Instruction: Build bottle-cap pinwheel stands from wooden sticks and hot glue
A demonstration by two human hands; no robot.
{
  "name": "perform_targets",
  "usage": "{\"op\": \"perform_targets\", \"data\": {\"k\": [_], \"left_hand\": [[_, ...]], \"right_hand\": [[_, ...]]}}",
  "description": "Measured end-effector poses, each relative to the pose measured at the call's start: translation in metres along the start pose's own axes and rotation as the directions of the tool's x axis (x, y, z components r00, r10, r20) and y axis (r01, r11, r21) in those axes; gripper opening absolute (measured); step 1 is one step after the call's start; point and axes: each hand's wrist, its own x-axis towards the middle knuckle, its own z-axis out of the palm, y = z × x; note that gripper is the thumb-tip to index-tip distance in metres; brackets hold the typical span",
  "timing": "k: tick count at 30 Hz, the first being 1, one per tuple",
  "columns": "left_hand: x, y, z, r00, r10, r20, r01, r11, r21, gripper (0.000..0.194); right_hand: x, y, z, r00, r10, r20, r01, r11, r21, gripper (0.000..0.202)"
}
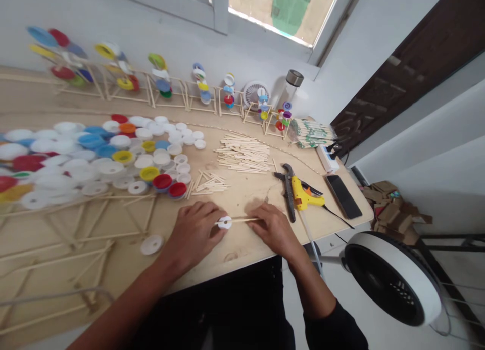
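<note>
Between the thumb and fingers of my left hand point(199, 231) is a small white bottle cap point(226, 226) with a hole in its middle. A thin wooden stick point(240, 219) runs across this cap toward the right. My right hand point(272, 228) pinches the stick's other end. Whether the stick passes through the hole or lies over it, I cannot tell. Both hands are low over the front part of the wooden table point(242, 251). Beyond them lie a few loose short sticks point(208, 182) and a larger stack of sticks point(244, 153).
Many coloured caps point(109, 166) spread across the left, near stick frames point(100, 213). A yellow glue gun point(301, 193), a black-handled cutter point(288, 191) and a phone point(343, 196) lie right. Small cap wheels on stands point(162, 77) line the wall. A round white fan point(394, 279) stands beside the table.
</note>
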Motion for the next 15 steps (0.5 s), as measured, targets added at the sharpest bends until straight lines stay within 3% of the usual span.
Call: {"op": "perform_targets", "data": {"k": [5, 9, 15], "left_hand": [[0.001, 0.002, -0.003, 1.0, 0.01, -0.013, -0.01, 1.0, -0.017, 0.014], [0.002, 0.004, -0.003, 1.0, 0.001, 0.0, -0.001, 1.0, -0.016, 0.014], [0.002, 0.004, -0.001, 1.0, 0.007, -0.016, -0.007, 1.0, 0.002, 0.015]], "right_hand": [[-0.008, -0.017, 0.006, 0.96, -0.12, -0.252, 0.091, 0.988, -0.124, 0.017], [-0.007, -0.034, 0.018, 0.934, -0.226, -0.276, 0.171, 0.963, -0.21, 0.018], [-0.009, -0.043, 0.036, 0.928, -0.252, -0.275, 0.167, 0.939, -0.3, 0.022]]}}
